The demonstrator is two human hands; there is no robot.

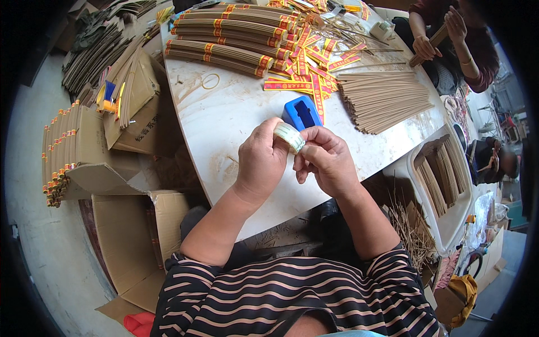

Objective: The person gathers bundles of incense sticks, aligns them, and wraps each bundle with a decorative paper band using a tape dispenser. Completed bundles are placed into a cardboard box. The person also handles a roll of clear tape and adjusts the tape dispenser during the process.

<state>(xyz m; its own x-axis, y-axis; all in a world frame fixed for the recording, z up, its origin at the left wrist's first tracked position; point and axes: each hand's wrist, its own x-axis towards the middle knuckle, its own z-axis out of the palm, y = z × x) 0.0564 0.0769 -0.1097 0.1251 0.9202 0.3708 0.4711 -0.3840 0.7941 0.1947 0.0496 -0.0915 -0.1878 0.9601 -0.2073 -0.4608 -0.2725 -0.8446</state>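
Note:
Over the near part of the white table, my left hand [263, 157] grips a roll of clear tape [289, 136] by its ring. My right hand [327, 159] pinches at the roll's right edge with thumb and forefinger; a tape end there is too small to make out. Just beyond both hands stands a blue tape dispenser [302, 112] with an open slot. Farther back lie scattered red and yellow paper bands [300, 76]. To their right is a loose spread of brown incense sticks [384, 100].
Banded incense bundles [224, 35] are stacked at the table's far left. A white bin [449, 210] with more sticks stands at right, cardboard boxes [126, 236] at left. At the far right, another person's hands [426, 48] hold a stick bundle. A rubber band [210, 81] lies on the table.

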